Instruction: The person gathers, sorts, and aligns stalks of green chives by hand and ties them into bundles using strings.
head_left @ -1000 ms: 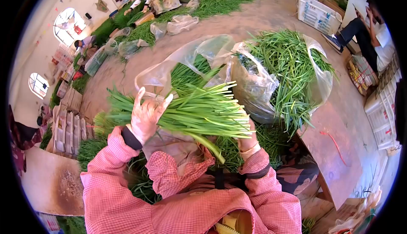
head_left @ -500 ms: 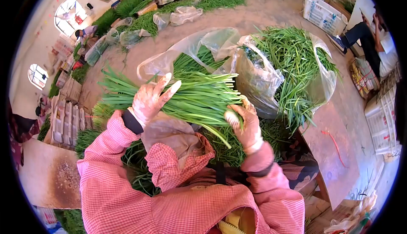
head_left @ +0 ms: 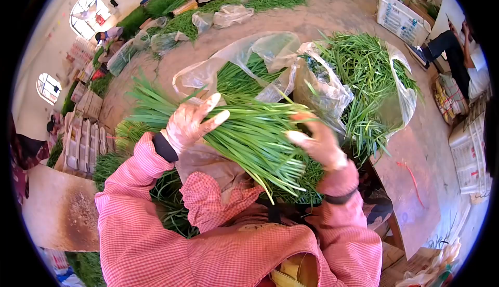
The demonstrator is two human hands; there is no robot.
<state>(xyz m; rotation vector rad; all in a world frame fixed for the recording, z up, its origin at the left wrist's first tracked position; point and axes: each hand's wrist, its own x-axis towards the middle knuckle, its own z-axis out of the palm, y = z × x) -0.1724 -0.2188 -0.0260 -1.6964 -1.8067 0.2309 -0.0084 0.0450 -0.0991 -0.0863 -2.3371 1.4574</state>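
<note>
Left hand [head_left: 189, 123] is gripping a chive bundle [head_left: 244, 131] lying far-left to near-right, cut ends near-right; right hand [head_left: 317, 141], fingers spread, is touching those ends.

Bundle of chives [head_left: 244, 131]: uniform bright green along the leaves, paler yellow-green toward the cut ends. Left hand [head_left: 189, 123] and right hand [head_left: 319, 144]: covered by thin translucent gloves, pale pink in tone. Sleeves [head_left: 135, 204]: red-and-white small check pattern; cuffs [head_left: 165, 148] beneath are plain black. Plastic bags [head_left: 322, 87]: clear, colourless, with white glare; their contents are dark to mid green. Floor [head_left: 332, 19]: grey-brown, unpatterned. Crate [head_left: 400, 19]: white with dark openings. Loose band [head_left: 410, 175] on the brown board [head_left: 403, 198]: red. Stacked cartons [head_left: 83, 149]: white and beige with printed markings.
</note>
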